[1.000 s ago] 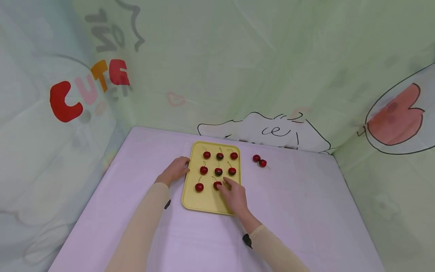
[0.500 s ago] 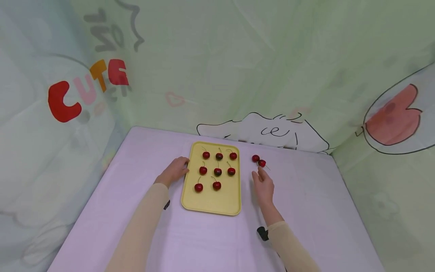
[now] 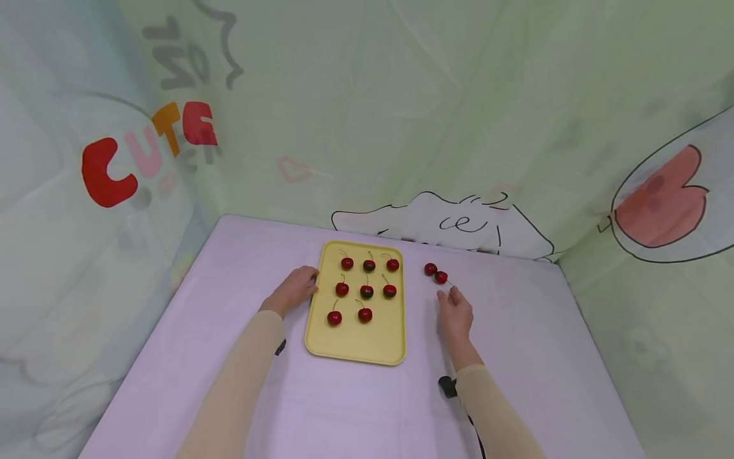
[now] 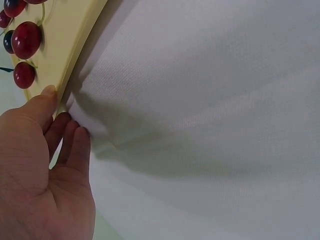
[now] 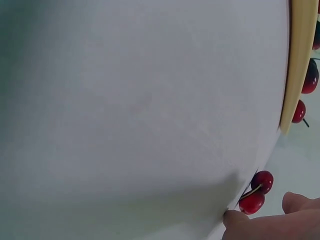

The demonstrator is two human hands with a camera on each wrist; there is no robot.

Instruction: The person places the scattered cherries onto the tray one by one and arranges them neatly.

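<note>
A yellow rectangular tray (image 3: 355, 344) lies on the table, bearing several dark red cherries (image 3: 366, 291) with stems. They stand in two rows of three, with two more in the front row. My left hand (image 3: 294, 288) grips the tray's left edge; in the left wrist view its thumb (image 4: 42, 105) lies on the rim and the fingers curl below it. Right of the tray, two loose cherries (image 3: 441, 277) sit close together. Just in front of them is my right hand (image 3: 457, 317), thumb and fingers apart, fingertips close to a stem and nothing held.
A pale lilac cloth (image 3: 516, 357) covers the table. Printed fabric walls (image 3: 367, 127) enclose the back and both sides. The tray's front right corner has bare surface beside the front cherries.
My right hand has left the front cherry on the tray and moved right, towards the two loose cherries, then drawn slightly back from them. The left hand keeps its place at the tray's edge.
</note>
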